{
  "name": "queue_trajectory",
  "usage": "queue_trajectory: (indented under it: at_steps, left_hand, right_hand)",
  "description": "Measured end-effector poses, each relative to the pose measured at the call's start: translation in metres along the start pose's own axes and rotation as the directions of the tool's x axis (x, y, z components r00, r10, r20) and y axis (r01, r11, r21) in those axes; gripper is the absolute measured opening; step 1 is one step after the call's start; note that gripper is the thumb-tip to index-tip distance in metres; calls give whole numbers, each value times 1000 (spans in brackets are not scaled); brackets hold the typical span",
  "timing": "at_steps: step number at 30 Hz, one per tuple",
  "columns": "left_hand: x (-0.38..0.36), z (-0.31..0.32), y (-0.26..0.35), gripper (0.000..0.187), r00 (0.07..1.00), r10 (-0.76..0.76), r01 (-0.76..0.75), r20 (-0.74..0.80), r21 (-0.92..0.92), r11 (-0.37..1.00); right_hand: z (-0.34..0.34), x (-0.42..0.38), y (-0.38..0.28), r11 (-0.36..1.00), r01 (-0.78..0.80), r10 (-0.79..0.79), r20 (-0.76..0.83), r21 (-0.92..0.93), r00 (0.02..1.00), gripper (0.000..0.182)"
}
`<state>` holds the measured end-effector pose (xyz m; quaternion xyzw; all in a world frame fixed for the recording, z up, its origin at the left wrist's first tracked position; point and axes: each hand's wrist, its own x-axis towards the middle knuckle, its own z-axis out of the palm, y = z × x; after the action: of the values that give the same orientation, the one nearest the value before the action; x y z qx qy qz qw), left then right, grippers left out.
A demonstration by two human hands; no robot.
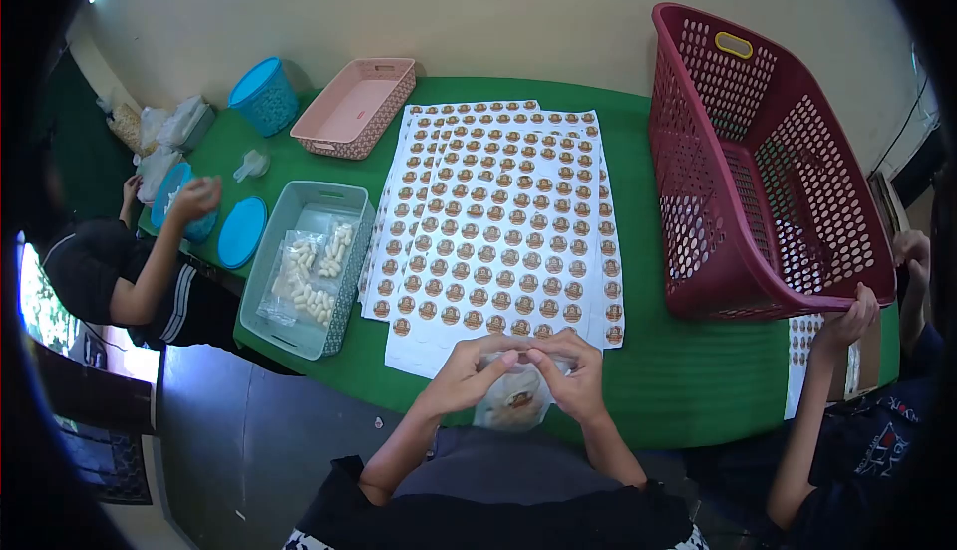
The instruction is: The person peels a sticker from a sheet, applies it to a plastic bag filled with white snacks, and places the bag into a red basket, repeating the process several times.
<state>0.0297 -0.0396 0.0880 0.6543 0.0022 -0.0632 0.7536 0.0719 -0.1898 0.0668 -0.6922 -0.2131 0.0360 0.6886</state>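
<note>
Close to my body, at the front edge of the table, a clear plastic bag (514,405) hangs from both my hands. It carries a round brown sticker, and its pale contents are hard to make out. My left hand (469,372) pinches the bag's top from one side. On the other side my right hand (570,375) pinches it too, the two thumbs nearly meeting. Just beyond my hands lie overlapping white sheets (419,352) with rows of round brown stickers. Some spots on the nearest rows are bare.
Left stands a pale green basket (261,319) with bags of white pieces. Behind are a pink basket (339,116), a blue tub (267,101) and a blue lid (242,232). A co-worker sits left; another's hand grips a large maroon basket (698,251) at right.
</note>
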Motion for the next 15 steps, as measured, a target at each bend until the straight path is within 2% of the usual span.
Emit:
queue_trajectory:
  at_steps: [2, 3, 5, 6, 8, 11, 14, 15]
  left_hand:
    - [1, -4, -6, 20, 991, 117, -129, 68, 217, 968]
    - [0, -3, -7, 20, 991, 118, -130, 67, 218, 967]
    - [1, 2, -10, 18, 996, 87, -73, -28, 321, 944]
    - [3, 3, -12, 18, 996, 88, -75, -27, 320, 944]
    - [8, 4, -19, 17, 971, 223, -161, -88, 449, 879]
    - [12, 5, -24, 17, 953, 246, -149, -174, 439, 886]
    - [11, 2, -22, 19, 980, 173, -122, -103, 378, 918]
    - [12, 3, -21, 19, 980, 174, -125, -100, 376, 918]
  right_hand:
    - [-3, -2, 2, 1000, -20, 20, -11, -10, 1000, 11]
    - [-3, -4, 0, 998, -10, 9, -25, -60, 1000, 9]
    - [-1, -5, -1, 994, 1, -5, -37, -109, 999, 8]
    - [1, -6, -2, 989, -19, 10, -65, -148, 998, 8]
    - [2, -5, -5, 982, -37, 20, -92, -187, 996, 9]
    - [2, -3, -10, 980, 1, -12, -56, -201, 998, 10]
    - [-5, -4, -7, 980, 83, -84, -1, -181, 996, 9]
    - [-8, -5, -2, 983, 40, -54, -75, -180, 996, 9]
